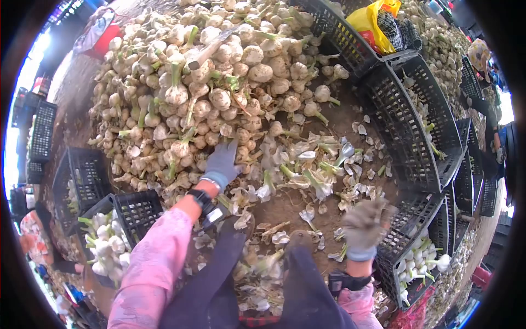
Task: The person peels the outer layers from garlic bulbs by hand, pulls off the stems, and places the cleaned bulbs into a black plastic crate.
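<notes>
My left hand (pixel 223 163), in a grey glove, reaches to the front edge of a large heap of garlic bulbs (pixel 219 98). Its fingers are spread against the bulbs, and no bulb shows clearly in its grasp. To the right, my right hand (pixel 368 223) is raised over the ground beside a black crate (pixel 406 241); its glove is soiled and smeared by motion, so fingers and any contents cannot be made out. Cleaned white garlic (pixel 419 263) lies in that crate. Loose garlic skins (pixel 312 164) are scattered between the two hands.
Black crates (pixel 402 120) line the right side, one with a yellow bag (pixel 375 24) nearby. At left, another crate (pixel 137 214) stands by white garlic bulbs (pixel 107 241). A red bucket (pixel 107 41) sits at the upper left. Other people work at both edges.
</notes>
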`<act>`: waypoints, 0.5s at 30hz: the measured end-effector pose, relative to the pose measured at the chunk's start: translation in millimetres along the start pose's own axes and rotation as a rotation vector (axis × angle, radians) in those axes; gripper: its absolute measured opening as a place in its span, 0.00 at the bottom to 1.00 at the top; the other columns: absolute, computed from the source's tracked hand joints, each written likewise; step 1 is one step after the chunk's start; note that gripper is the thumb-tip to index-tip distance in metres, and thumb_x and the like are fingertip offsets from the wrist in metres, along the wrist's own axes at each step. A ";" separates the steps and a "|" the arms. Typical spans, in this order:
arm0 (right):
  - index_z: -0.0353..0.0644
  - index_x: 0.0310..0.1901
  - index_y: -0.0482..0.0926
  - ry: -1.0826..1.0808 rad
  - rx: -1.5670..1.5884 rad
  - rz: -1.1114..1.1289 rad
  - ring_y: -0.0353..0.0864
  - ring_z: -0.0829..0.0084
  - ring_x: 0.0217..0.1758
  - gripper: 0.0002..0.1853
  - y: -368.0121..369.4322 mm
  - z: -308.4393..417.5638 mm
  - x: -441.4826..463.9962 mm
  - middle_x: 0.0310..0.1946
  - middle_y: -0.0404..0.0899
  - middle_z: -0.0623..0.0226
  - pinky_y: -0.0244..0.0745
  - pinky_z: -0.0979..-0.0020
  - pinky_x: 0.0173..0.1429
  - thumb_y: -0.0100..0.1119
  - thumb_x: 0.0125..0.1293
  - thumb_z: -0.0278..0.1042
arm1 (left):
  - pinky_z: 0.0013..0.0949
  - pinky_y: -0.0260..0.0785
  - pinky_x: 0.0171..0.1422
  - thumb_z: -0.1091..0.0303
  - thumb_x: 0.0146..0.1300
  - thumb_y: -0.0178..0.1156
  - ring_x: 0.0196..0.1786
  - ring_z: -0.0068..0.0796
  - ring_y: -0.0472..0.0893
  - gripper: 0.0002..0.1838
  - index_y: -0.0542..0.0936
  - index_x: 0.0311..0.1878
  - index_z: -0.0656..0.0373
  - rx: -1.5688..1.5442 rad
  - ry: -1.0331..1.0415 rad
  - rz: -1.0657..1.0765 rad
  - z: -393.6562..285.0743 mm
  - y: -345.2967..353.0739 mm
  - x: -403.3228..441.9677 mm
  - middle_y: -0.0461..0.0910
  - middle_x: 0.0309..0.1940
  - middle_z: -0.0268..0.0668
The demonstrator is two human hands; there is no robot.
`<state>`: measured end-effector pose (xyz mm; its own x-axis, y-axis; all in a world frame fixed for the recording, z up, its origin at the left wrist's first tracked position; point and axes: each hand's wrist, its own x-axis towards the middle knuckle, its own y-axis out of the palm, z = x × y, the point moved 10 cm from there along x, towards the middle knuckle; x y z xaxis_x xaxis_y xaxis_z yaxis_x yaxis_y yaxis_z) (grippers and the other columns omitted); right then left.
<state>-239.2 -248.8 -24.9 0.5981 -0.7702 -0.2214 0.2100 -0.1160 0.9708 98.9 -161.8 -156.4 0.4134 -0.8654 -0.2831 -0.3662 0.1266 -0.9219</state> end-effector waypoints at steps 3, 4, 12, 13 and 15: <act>0.41 0.47 0.83 0.258 -0.611 -0.319 0.79 0.78 0.32 0.16 -69.0 -62.9 8.3 0.30 0.80 0.71 0.76 0.72 0.39 0.61 0.70 0.45 | 0.44 0.69 0.65 0.54 0.53 0.71 0.60 0.53 0.74 0.37 0.69 0.62 0.64 -0.134 -0.110 0.001 7.6 12.0 7.8 0.75 0.57 0.53; 0.39 0.48 0.83 0.330 -0.792 -0.365 0.80 0.77 0.33 0.18 -72.7 -86.0 13.3 0.33 0.82 0.69 0.76 0.74 0.39 0.60 0.70 0.46 | 0.45 0.69 0.64 0.55 0.53 0.71 0.59 0.53 0.74 0.35 0.70 0.60 0.64 -0.207 -0.080 -0.100 18.9 23.6 5.7 0.76 0.56 0.53; 0.33 0.55 0.77 0.275 -1.160 -0.401 0.77 0.82 0.38 0.21 -99.9 -146.2 44.2 0.40 0.80 0.72 0.74 0.78 0.42 0.63 0.70 0.42 | 0.35 0.68 0.65 0.64 0.52 0.71 0.56 0.33 0.78 0.32 0.73 0.59 0.67 -1.006 -0.090 -0.091 -50.9 -14.6 -73.2 0.79 0.49 0.45; 0.34 0.54 0.78 0.259 -1.140 -0.379 0.76 0.83 0.38 0.20 -95.9 -143.3 44.1 0.39 0.80 0.73 0.73 0.78 0.42 0.63 0.70 0.41 | 0.36 0.67 0.67 0.64 0.52 0.71 0.58 0.33 0.77 0.32 0.73 0.60 0.65 -1.041 -0.020 -0.071 -67.6 -22.9 -81.6 0.78 0.51 0.45; 0.35 0.53 0.79 0.234 -1.103 -0.334 0.75 0.85 0.38 0.18 -86.7 -133.6 41.2 0.38 0.81 0.74 0.73 0.78 0.43 0.64 0.70 0.40 | 0.36 0.65 0.69 0.65 0.52 0.71 0.61 0.35 0.75 0.33 0.73 0.61 0.64 -0.940 0.051 0.019 -81.7 -42.7 -88.8 0.75 0.55 0.46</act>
<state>-129.5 -186.7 -130.5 0.4901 -0.6572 -0.5726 0.8704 0.4039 0.2815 9.7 -129.9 -70.3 0.3716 -0.8902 -0.2636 -0.9044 -0.2830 -0.3194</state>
